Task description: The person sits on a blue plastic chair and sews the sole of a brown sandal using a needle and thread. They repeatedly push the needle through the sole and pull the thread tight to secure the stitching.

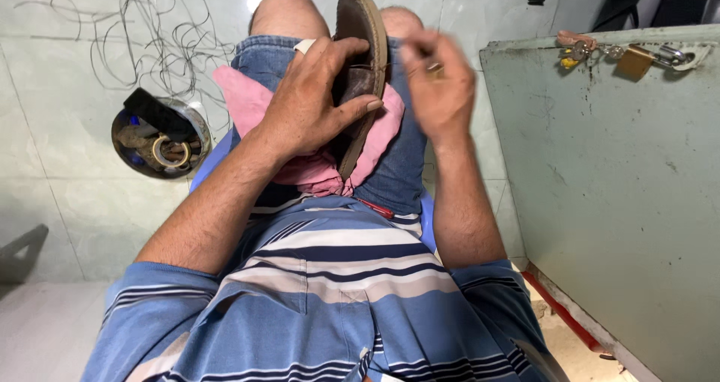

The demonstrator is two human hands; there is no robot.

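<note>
A worn brown sandal (363, 22) stands on its edge on my lap, resting on a pink cloth (240, 91) over my denim shorts. My left hand (311, 100) grips the sandal from the left, thumb across its strap and fingers over the top. My right hand (439, 82) hovers just right of the sandal, blurred, with fingers pinched together on something small that I cannot make out. Thin thread or wire (161, 29) lies looped on the tiled floor beyond my left knee.
A round metal tin (196, 127) with tools and a tape roll sits on the floor at left. A grey-green metal box (615, 187) stands close on the right, with keys and a padlock (634, 58) on its top edge. I sit on a blue plastic seat (210, 164).
</note>
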